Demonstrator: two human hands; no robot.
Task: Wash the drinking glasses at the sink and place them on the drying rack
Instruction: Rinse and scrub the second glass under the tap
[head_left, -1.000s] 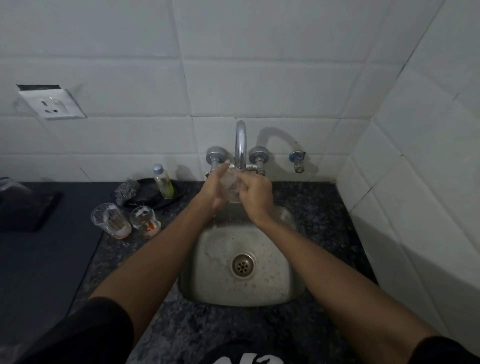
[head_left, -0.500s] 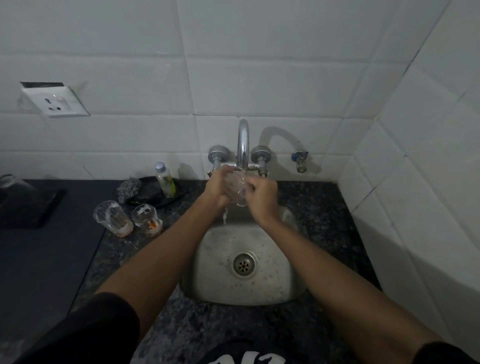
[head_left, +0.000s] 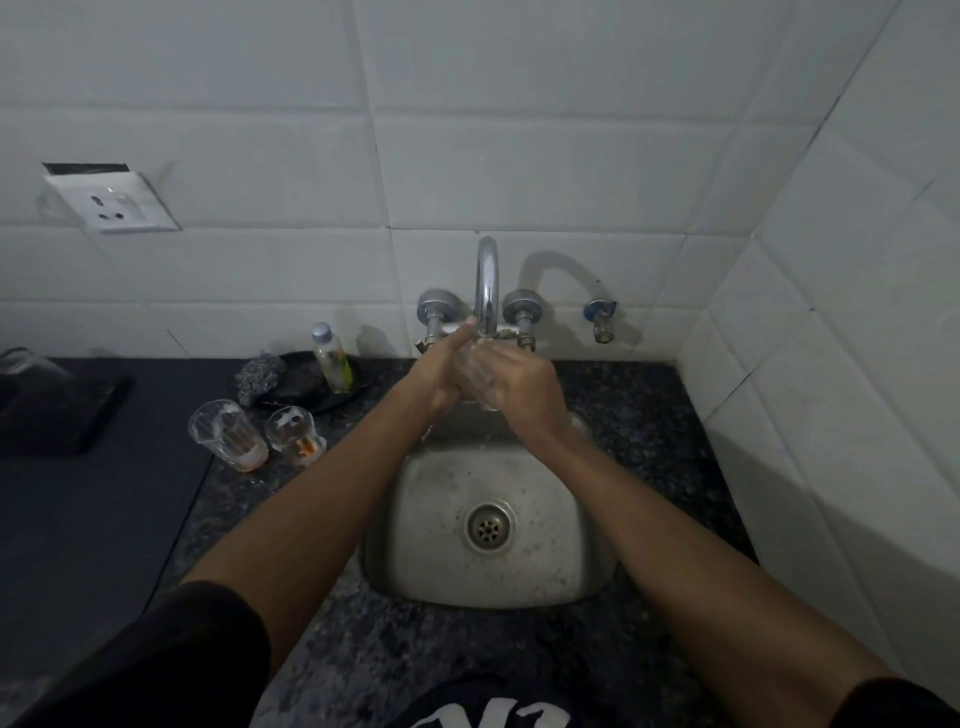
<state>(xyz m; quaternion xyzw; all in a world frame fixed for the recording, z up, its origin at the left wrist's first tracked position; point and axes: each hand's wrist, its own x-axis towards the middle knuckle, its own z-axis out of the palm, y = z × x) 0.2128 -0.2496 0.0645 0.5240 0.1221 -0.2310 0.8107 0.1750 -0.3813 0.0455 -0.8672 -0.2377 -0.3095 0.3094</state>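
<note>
A person stands at a small steel sink (head_left: 545, 571), both bare arms reaching to the far edge. The left hand (head_left: 439, 371) and right hand (head_left: 524, 382) are wrapped around a clear drinking glass (head_left: 474, 375), fingers curled on it, directly beneath the curved tap spout (head_left: 487, 283).

To do this rinse well, it seems wise to keep one hand holding firmly while the other rubs and turns, with the glass low over the basin, since wet glass slips easily and the metal fittings are close.

The held glass looks transparent and filmy, possibly soapy; the dim light and covering fingers make this uncertain.

Two more glasses wait on the dark speckled counter to the left: a taller glass (head_left: 227, 434) with orange residue at its base, and a shorter glass (head_left: 295, 434) just beside it, similarly stained. No drying rack is clearly visible.
</note>
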